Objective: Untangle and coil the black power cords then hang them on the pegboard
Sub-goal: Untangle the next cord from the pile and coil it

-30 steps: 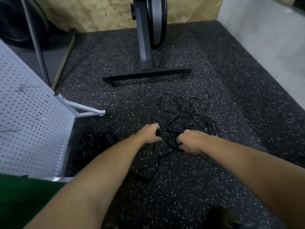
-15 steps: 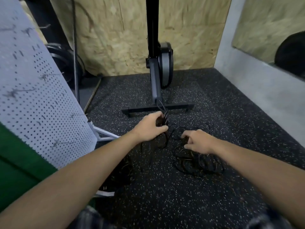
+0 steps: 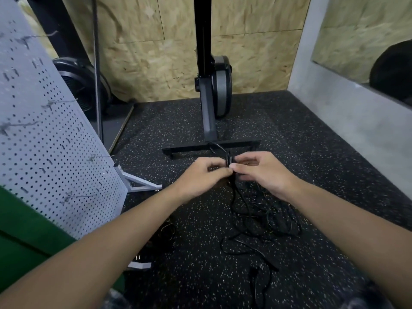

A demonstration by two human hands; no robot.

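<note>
left hand (image 3: 200, 175) and right hand (image 3: 265, 172) meet fingertip to fingertip above the mat (image 3: 323, 157). each pinches a small bunch of cords (image 3: 229, 159) between thumb and fingers. strands drop from the bunch to a loose tangle (image 3: 274, 219) lying on the mat, below and right of the hands. pegboard (image 3: 51, 152) stands tilted at left, its white foot (image 3: 142, 186) near the left forearm. black machine stand (image 3: 208, 121) is upright just behind the hands, in front of the chipboard wall (image 3: 156, 63).
</note>
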